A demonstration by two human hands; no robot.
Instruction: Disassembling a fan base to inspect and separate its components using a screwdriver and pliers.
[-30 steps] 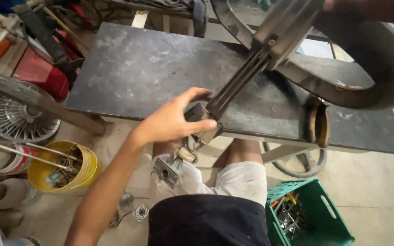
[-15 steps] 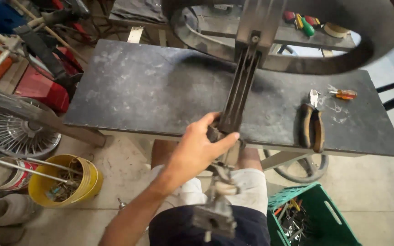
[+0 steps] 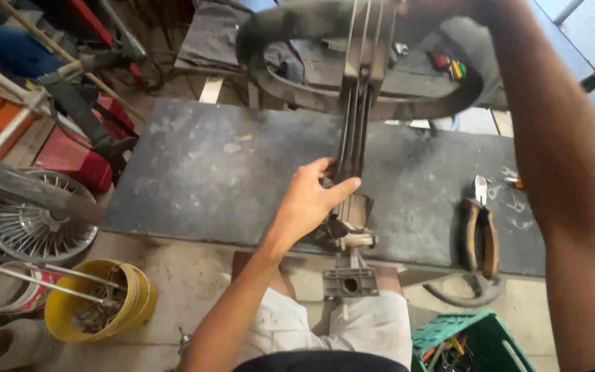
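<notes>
Head view, near to far. Person seated at near edge of counter (image 3: 194,179), knees under it. Green crate (image 3: 473,337) of small tools on floor at near right; yellow bucket (image 3: 98,303) of scrap metal on floor at near left, spoked wheel (image 3: 29,224) just behind it.

Left hand (image 3: 308,203) sits at middle of near edge, fingers (image 3: 342,186) clamped round lower end of metal strut assembly (image 3: 352,145), just above its bracket and square foot plate (image 3: 350,281), which overhangs the edge above the lap. Struts run up and away from the hand to a dark curved rim (image 3: 408,107) held in the air over the far half of counter.

Right hand mostly out of frame at top; only the forearm shows, so whether its fingers are apart or together cannot be told. It seems to support the rim.

Pliers (image 3: 480,231) lie untouched near right end of counter.

Judgement: assembly is held and being positioned; no tool work on it has begun.
</notes>
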